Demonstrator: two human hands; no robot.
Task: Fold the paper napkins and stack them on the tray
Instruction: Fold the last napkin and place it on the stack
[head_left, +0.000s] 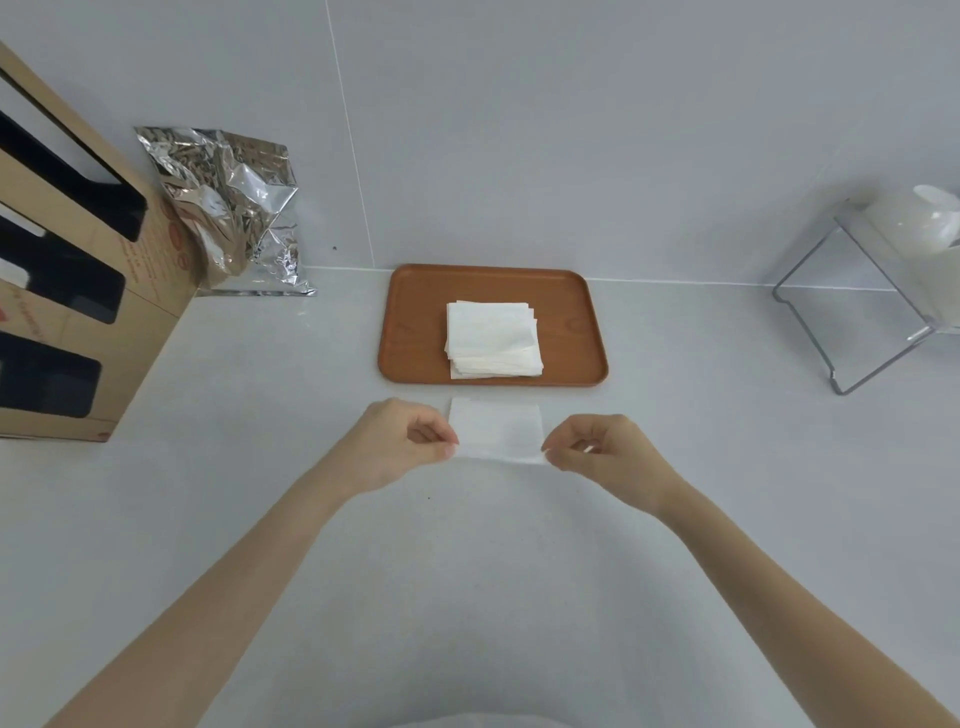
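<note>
A brown tray (415, 332) stands on the white counter against the wall. On it lies a stack of several folded white paper napkins (492, 339). Just in front of the tray, one white napkin (496, 428) is on the counter. My left hand (402, 441) pinches its near left corner. My right hand (602, 447) pinches its near right corner. Both hands grip with thumb and forefinger, the other fingers curled.
A crumpled silver foil bag (228, 208) leans on the wall at the back left, beside a tall cardboard box (78, 291) with black cut-outs. At the right stands a clear acrylic holder (872, 312) with white tissue in it.
</note>
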